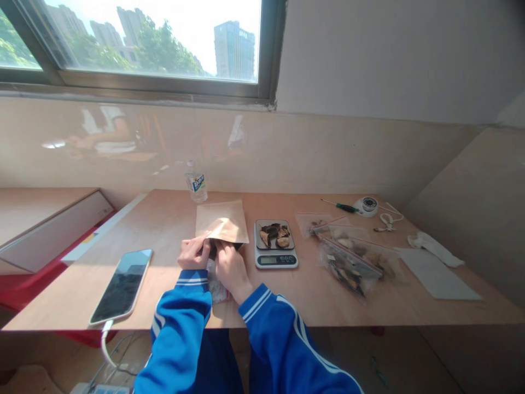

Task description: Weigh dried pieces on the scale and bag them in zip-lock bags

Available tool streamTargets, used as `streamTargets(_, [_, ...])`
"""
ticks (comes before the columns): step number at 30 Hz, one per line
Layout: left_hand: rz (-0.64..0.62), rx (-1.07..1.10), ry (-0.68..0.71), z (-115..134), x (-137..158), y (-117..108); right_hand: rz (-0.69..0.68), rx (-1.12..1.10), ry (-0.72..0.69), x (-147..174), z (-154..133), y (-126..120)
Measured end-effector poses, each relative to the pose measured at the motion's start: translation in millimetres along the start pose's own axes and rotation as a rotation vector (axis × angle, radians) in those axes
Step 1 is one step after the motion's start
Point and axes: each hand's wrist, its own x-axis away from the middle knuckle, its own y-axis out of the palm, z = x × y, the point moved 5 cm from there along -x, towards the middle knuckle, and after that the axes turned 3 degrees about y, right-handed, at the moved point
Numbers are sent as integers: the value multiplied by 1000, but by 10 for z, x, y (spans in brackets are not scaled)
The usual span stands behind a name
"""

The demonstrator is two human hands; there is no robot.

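A flat brown paper pouch point(222, 221) lies on the wooden table point(172, 219) in front of me. My left hand point(193, 253) and my right hand point(229, 266) both grip its near, open edge, with something dark showing between them at the mouth. Under my wrists lies a crumpled clear plastic bag point(215, 287). Just right of the pouch stands a small digital kitchen scale point(275, 244) with dark and tan dried pieces point(274, 235) heaped on its platform. Both arms wear blue sleeves with white stripes.
A smartphone point(122, 285) on a charging cable lies at the left front edge. A water bottle point(196, 185) stands behind the pouch. Zip bags of dried pieces point(353, 257) lie to the right, then a screwdriver point(342, 206), a white reel point(367, 206), a grey sheet point(435, 276).
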Motion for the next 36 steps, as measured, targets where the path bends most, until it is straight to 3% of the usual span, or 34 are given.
streamTargets(3, [13,-14,8,-35,11,18,-83,-3,59,-62,-6,205])
streamTargets(6, [-8,-29,6,-58,26,47,-100,-85,99,-23,76,225])
streamTargets(12, [-62,-34,-27,-27,26,53,11,-355,96,82,219,41])
streamTargets(16, [-63,-30,-101,-10,5,30,109,-351,-17,132,178,-113])
streamTargets(20, [-48,-13,-140,-36,6,27,274,-333,-98,258,206,-437])
streamTargets(24, [-10,-32,-70,-85,26,37,415,-233,-82,457,508,-822])
streamTargets(28, [-5,-21,-34,-92,31,43,405,-121,-2,554,975,-1043])
streamTargets(32, [-6,-28,-87,-44,12,20,335,-79,24,506,1277,-1028])
streamTargets(36, [4,-26,-81,14,-5,-2,275,-61,14,424,1357,-913])
